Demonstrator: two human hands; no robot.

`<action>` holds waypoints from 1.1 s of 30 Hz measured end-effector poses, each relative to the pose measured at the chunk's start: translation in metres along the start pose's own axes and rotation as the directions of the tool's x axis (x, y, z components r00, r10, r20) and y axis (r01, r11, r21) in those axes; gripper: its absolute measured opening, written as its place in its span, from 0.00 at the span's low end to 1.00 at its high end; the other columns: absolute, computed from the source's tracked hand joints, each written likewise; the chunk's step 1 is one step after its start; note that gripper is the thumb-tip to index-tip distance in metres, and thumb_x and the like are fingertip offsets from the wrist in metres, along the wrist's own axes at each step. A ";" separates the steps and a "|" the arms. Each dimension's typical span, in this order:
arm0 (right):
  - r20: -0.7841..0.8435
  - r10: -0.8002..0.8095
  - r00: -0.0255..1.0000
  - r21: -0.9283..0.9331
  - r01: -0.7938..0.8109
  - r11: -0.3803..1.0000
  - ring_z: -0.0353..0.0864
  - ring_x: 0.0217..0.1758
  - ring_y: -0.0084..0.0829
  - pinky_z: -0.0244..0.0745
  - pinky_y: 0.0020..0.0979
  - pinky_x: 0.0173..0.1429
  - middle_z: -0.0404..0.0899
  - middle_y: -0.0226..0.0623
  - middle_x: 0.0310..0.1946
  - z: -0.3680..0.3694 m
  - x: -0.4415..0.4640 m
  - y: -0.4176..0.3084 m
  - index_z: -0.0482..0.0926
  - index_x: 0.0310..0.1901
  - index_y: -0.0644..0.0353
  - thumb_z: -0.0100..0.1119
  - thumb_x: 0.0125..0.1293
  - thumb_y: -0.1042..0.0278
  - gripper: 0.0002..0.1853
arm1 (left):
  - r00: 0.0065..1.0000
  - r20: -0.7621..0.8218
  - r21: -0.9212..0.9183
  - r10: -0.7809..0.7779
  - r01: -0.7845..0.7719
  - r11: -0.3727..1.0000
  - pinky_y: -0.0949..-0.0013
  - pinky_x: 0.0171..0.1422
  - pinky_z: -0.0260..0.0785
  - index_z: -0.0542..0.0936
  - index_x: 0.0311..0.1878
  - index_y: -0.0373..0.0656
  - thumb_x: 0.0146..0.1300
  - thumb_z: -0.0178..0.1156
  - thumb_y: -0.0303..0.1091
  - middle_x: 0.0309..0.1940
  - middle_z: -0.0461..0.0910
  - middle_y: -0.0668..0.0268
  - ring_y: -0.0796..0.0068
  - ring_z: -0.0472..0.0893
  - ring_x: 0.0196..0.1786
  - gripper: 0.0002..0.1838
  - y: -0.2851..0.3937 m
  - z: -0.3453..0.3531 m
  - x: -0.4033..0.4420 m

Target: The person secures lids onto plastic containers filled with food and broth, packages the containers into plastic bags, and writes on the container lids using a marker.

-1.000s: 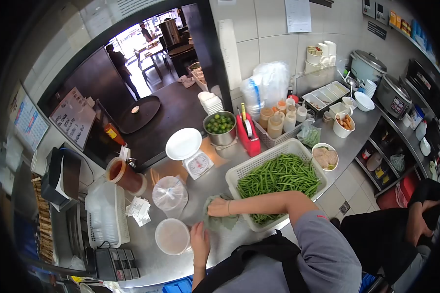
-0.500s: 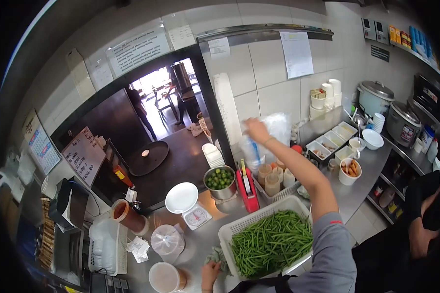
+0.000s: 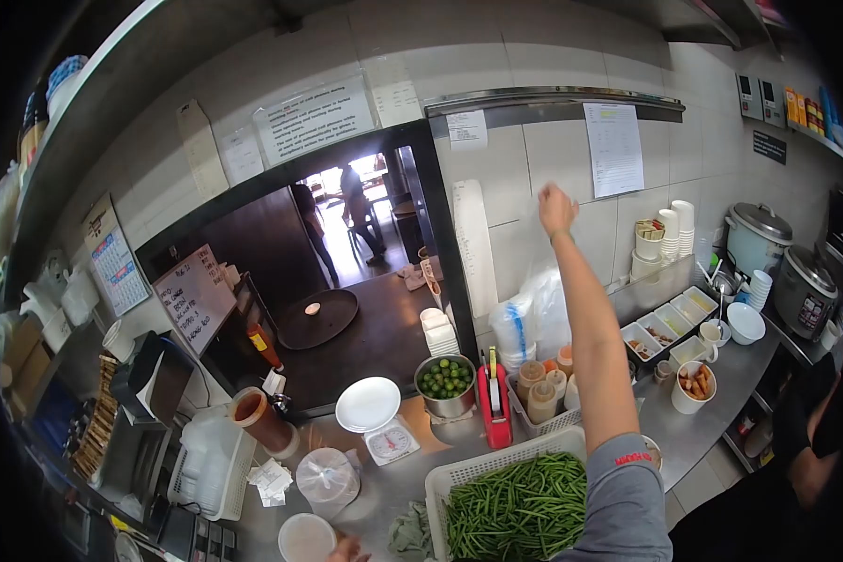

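My right hand (image 3: pixel 557 209) is raised in front of the tiled wall, above the clear plastic bags (image 3: pixel 531 323). Its fingers are curled in, and anything inside them is hidden. At the bottom edge, my left hand (image 3: pixel 347 551) shows only in part, beside the round lidded tub (image 3: pixel 307 539); its fingers are cut off by the frame. A crumpled grey-green cloth (image 3: pixel 410 532) lies to its right. Below my right arm, the white basket (image 3: pixel 437 501) holds green beans (image 3: pixel 515 510). A red tape dispenser (image 3: pixel 495 407) stands behind it.
A pot of small green citrus fruits (image 3: pixel 446 386), a kitchen scale (image 3: pixel 390 441) with a white plate, and a bagged tub (image 3: pixel 329 481) stand on the counter. Squeeze bottles (image 3: pixel 543 398) are behind the basket. Another person's arm (image 3: pixel 808 468) is at right.
My right hand has risen from beside the plastic bags to higher against the wall. My left hand has moved left, away from the cloth. The camera view has shifted.
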State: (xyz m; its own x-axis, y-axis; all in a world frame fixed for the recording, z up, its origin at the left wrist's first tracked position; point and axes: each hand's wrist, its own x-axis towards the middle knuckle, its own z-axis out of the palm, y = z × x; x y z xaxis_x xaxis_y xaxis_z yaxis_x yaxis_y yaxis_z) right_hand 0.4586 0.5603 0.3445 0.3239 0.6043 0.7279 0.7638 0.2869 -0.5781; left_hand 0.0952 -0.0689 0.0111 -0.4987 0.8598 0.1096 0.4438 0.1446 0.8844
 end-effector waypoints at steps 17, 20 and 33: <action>0.025 -0.775 0.632 0.783 0.470 0.408 0.71 0.21 0.18 0.67 0.23 0.30 0.72 0.26 0.15 -0.272 -0.084 -0.322 0.80 0.31 0.66 0.58 0.59 0.65 0.11 | 0.351 0.040 0.794 0.936 -0.579 0.183 0.45 0.70 0.42 0.65 0.65 0.62 0.43 0.68 0.35 0.69 0.47 0.53 0.50 0.49 0.71 0.41 0.322 0.046 0.171; -0.006 -0.764 0.646 0.786 0.475 0.395 0.71 0.22 0.19 0.68 0.24 0.31 0.73 0.28 0.18 -0.300 -0.114 -0.336 0.80 0.36 0.66 0.57 0.61 0.64 0.12 | 0.132 -0.090 0.849 0.987 -0.508 0.145 0.48 0.71 0.40 0.69 0.62 0.64 0.47 0.65 0.34 0.69 0.49 0.56 0.52 0.49 0.70 0.34 0.314 0.031 0.173; -0.008 -1.000 -0.007 0.515 0.857 -0.010 0.62 0.64 0.45 0.52 0.55 0.64 0.61 0.48 0.62 -0.301 -0.358 -0.312 0.63 0.62 0.61 0.49 0.55 0.72 0.29 | 0.710 -0.397 0.166 0.582 -0.568 0.806 0.70 0.21 0.58 0.73 0.34 0.39 0.50 0.65 0.30 0.14 0.68 0.62 0.71 0.68 0.15 0.12 0.280 -0.112 -0.011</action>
State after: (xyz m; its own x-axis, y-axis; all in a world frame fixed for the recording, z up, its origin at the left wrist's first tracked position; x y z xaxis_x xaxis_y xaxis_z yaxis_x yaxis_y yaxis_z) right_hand 0.2723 0.0309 0.3753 -0.7616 -0.2970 0.5759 -0.0172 0.8977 0.4402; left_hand 0.1415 -0.0923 0.3079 -0.3910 0.5003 0.7726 0.7647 -0.2906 0.5752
